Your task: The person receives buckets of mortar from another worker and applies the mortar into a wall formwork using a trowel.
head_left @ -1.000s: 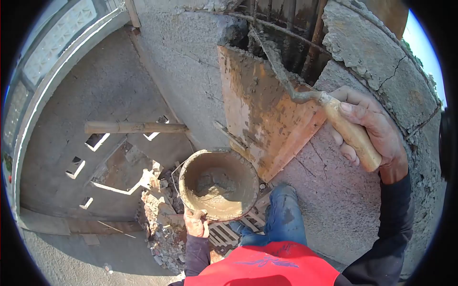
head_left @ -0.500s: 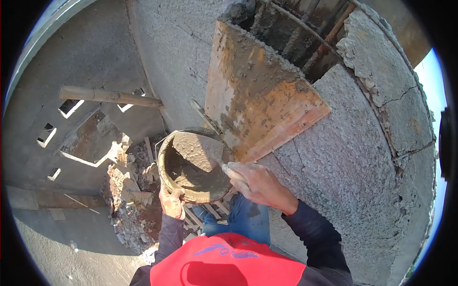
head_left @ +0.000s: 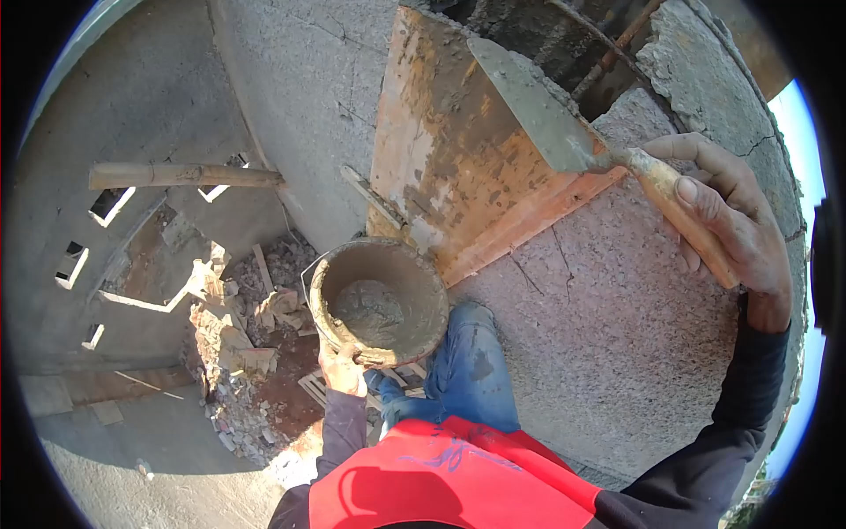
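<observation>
My right hand (head_left: 727,207) is closed around the wooden handle of a trowel (head_left: 542,110). The trowel's wide grey blade lies over the upper edge of a mortar-smeared wooden board (head_left: 449,150), beside a cavity (head_left: 599,44) with rusty rebar in the concrete. Whether the blade touches the board I cannot tell. Below the board, my left hand (head_left: 342,368) grips the near rim of a bucket (head_left: 427,331). Wet mortar (head_left: 379,310) covers the bucket's bottom, and its thin wire handle hangs over the left side.
Rough concrete wall (head_left: 617,353) slopes along the right. A small stick (head_left: 373,196) leans at the board's left edge. Lower left are rubble (head_left: 233,397) and wooden slats (head_left: 317,388) near my feet. A wooden pole (head_left: 185,175) spans the left wall above several square openings.
My right hand has lifted the trowel out of the bucket, up and right to the board's top edge. The mortar load on its blade no longer shows. My left hand still holds the bucket.
</observation>
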Demonstrator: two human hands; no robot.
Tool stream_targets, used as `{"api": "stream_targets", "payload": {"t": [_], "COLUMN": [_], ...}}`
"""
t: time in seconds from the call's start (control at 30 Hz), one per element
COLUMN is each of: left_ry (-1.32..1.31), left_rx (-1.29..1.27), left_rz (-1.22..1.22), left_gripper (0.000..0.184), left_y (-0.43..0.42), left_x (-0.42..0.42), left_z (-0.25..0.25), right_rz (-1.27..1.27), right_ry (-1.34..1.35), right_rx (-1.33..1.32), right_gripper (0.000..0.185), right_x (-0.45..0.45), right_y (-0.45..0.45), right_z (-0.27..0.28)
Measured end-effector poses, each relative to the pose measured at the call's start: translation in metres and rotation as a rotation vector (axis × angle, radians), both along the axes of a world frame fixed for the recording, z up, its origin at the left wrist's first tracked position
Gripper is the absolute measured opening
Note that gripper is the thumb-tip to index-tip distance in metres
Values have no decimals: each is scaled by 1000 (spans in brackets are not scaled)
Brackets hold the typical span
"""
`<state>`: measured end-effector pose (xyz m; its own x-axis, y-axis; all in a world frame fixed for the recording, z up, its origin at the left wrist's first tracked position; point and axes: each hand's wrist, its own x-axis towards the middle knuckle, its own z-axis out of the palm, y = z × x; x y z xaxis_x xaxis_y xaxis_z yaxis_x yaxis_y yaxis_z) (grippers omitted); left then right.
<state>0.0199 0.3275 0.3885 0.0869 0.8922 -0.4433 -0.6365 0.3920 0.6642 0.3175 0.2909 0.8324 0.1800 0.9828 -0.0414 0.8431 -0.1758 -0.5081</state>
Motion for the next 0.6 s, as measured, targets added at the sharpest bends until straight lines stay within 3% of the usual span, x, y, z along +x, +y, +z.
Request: {"api": "stream_targets", "payload": {"t": [0.07,0.13,0.27,0.33,0.4,0.47,0.53,0.6], "left_ry": [47,42,42,110,244,341,348,392], "left_rx": [-50,-43,-53,-47,25,6,21,13], "left_rz": [-72,-76,-4,-26,-36,-57,-29,-62], "left_gripper": [60,62,60,58,54,53,54,56], "left_y": [-6,-15,-18,-18,-22,-22,-15,-15], "left_x": [-6,-16,-28,-34,-42,-46,-44,-47], "left_z": [9,-2,5,13,-4,6,14,22], "right_rz": [37,-201,-195,-79,189,297,363,291], "right_ry": [11,135,260,267,145,164,-96,-145], "right_rx": [-23,151,180,65,-100,-374,-338,-192], "right_gripper": [45,49,47,50,53,52,49,46], "right_x": [-1,-9,-37,-51,-54,-67,-85,-109], "right_y": [-1,-6,-10,-6,-3,4,6,19], "right_z": [-5,-18,-68,-120,-201,-282,-345,-386]}}
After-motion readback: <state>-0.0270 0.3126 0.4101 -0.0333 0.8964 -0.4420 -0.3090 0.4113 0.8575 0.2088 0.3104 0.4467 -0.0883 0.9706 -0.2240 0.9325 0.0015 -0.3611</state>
